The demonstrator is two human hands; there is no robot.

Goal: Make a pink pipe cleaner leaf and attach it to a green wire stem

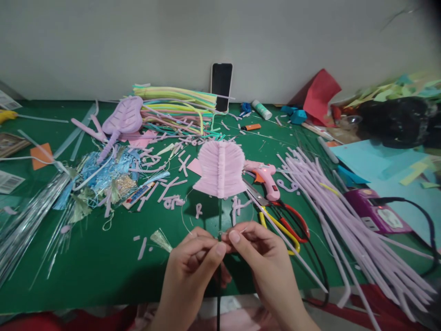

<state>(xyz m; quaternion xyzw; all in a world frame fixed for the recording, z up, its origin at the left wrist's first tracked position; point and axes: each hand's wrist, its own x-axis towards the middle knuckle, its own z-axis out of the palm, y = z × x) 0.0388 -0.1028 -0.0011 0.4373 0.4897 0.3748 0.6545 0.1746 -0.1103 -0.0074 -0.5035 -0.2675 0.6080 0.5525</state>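
Note:
A lilac fan shape of pipe cleaners stands upright on a thin dark stem, with a thicker ridge down its middle. Below it, my left hand is closed in a pinch at the stem. My right hand meets it there, thumb and forefinger pressed together on a fine thin wire. Wire also curves up from the left fingers beside the fan shape. The exact grip is partly hidden by the fingertips. Below the hands, the dark stem runs down past the table edge.
Right of the fan lie a pink glue gun, scissors with red and yellow handles and a lilac pipe cleaner bundle. A lilac leaf shape, blue tassels and coloured pipe cleaners lie left. A phone leans behind.

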